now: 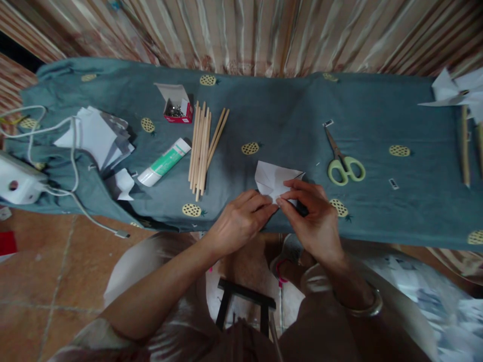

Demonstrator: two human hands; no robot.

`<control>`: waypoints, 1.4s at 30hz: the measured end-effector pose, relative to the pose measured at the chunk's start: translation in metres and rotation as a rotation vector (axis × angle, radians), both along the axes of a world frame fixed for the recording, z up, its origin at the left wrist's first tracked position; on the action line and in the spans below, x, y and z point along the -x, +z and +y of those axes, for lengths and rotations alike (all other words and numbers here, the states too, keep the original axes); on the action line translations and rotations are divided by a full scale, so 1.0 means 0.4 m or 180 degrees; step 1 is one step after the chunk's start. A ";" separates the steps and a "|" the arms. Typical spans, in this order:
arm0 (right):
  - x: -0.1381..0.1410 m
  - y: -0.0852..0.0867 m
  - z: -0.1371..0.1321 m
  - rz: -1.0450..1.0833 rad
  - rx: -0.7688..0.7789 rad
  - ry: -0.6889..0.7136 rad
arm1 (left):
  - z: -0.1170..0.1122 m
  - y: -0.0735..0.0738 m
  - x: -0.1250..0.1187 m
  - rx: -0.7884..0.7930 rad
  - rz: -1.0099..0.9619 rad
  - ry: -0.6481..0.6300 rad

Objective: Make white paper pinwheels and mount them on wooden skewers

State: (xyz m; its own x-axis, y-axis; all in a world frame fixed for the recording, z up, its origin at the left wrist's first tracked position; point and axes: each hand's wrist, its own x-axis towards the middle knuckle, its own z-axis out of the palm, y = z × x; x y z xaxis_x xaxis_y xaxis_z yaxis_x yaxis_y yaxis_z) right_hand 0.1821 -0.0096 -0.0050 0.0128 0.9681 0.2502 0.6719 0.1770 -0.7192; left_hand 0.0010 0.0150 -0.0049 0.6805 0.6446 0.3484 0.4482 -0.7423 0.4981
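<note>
A small white piece of paper (270, 175) with fold creases lies near the front edge of the table, between my two hands. My left hand (245, 213) presses on its lower left edge, fingers closed together. From the other side, my right hand (311, 208) pinches the paper's lower right part between thumb and fingers. My fingertips cover the paper's near edge. Green-handled scissors (345, 168) lie to the right of my right hand, blades pointing away. Several wooden sticks (199, 148) are grouped to the left, beyond my left hand.
An open red box (178, 111) of small metal pieces stands behind a green-and-white tube (165, 162). Paper sheets (96, 138), a white cable (75, 166) and a white power strip (17, 181) occupy the left. Paper pinwheels (453, 90) lie at the far right. A curtain (245, 37) hangs behind.
</note>
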 end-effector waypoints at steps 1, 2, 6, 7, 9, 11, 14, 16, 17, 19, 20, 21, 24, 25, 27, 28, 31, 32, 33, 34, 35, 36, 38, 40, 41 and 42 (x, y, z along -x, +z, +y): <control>0.001 0.001 0.000 0.0000 -0.0001 -0.0020 | 0.000 -0.001 0.000 0.0009 -0.0019 0.0006; 0.002 0.001 0.000 0.0001 -0.0009 -0.0038 | 0.001 -0.002 0.000 0.0019 -0.0023 0.0009; 0.003 0.004 0.000 0.0000 -0.0025 -0.0058 | 0.002 -0.002 -0.001 0.0031 0.0006 0.0024; 0.003 0.004 0.000 0.0000 -0.0023 -0.0058 | 0.002 -0.001 -0.001 0.0025 0.0005 0.0024; 0.003 0.005 0.000 -0.0004 -0.0016 -0.0049 | 0.002 0.000 -0.002 0.0021 0.0005 0.0025; 0.002 0.005 0.000 -0.0005 -0.0017 -0.0027 | 0.002 0.002 -0.002 0.0033 0.0012 0.0030; 0.001 0.005 -0.001 -0.0003 -0.0020 0.0005 | 0.002 0.003 -0.002 0.0037 0.0002 0.0010; 0.001 0.004 -0.001 -0.0017 -0.0018 0.0024 | 0.002 0.002 -0.002 0.0023 -0.0010 -0.0006; 0.001 0.003 -0.002 -0.0028 -0.0027 0.0037 | 0.001 0.001 -0.002 0.0016 -0.0011 -0.0009; 0.001 0.001 -0.003 -0.0068 -0.0068 0.0071 | 0.000 0.001 -0.001 0.0018 0.0004 0.0003; 0.001 -0.001 -0.003 -0.0095 -0.0101 0.0084 | 0.000 0.001 -0.001 0.0026 0.0017 0.0011; 0.001 -0.003 -0.003 -0.0129 -0.0139 0.0093 | 0.000 0.001 -0.001 0.0033 0.0024 0.0019; 0.001 -0.007 -0.005 -0.0271 -0.0213 0.0122 | 0.000 0.002 -0.002 0.0044 0.0038 0.0023; 0.001 -0.008 -0.006 -0.0335 -0.0220 0.0150 | 0.000 0.003 -0.003 0.0042 0.0042 0.0020; 0.003 -0.009 -0.008 -0.0512 -0.0249 0.0208 | 0.000 0.003 -0.003 0.0036 0.0051 0.0019; 0.004 -0.010 -0.010 -0.0627 -0.0281 0.0242 | 0.000 0.003 -0.003 0.0036 0.0059 0.0020; 0.010 -0.012 -0.017 -0.0998 -0.0407 0.0339 | -0.001 0.003 -0.003 0.0041 0.0067 0.0004; 0.012 -0.013 -0.019 -0.1099 -0.0424 0.0352 | -0.001 0.003 -0.003 0.0041 0.0063 0.0000; 0.015 -0.014 -0.022 -0.1185 -0.0422 0.0360 | -0.001 0.004 -0.003 0.0038 0.0059 -0.0003; 0.018 -0.015 -0.024 -0.1252 -0.0409 0.0358 | -0.001 0.005 -0.003 0.0032 0.0057 -0.0004; 0.021 -0.016 -0.026 -0.1302 -0.0388 0.0356 | -0.001 0.006 -0.003 0.0026 0.0060 -0.0003; 0.025 -0.017 -0.027 -0.1343 -0.0363 0.0371 | 0.000 0.008 -0.003 0.0021 0.0069 -0.0002; 0.032 -0.018 -0.027 -0.1395 -0.0368 0.0414 | 0.002 0.010 -0.004 0.0013 0.0097 -0.0004; 0.040 -0.020 -0.027 -0.1419 -0.0439 0.0423 | 0.003 0.012 -0.005 0.0001 0.0118 -0.0013; 0.043 -0.020 -0.026 -0.1427 -0.0479 0.0410 | 0.004 0.013 -0.005 -0.0007 0.0120 -0.0014; 0.045 -0.020 -0.026 -0.1428 -0.0511 0.0390 | 0.004 0.013 -0.005 -0.0018 0.0119 -0.0016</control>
State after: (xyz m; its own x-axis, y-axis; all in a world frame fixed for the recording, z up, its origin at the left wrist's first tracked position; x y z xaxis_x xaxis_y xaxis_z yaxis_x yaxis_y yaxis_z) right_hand 0.1642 -0.0201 -0.0130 -0.2420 0.9045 0.3513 0.8764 0.3591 -0.3208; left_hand 0.0031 0.0167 0.0002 0.6963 0.6393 0.3263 0.4626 -0.7473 0.4770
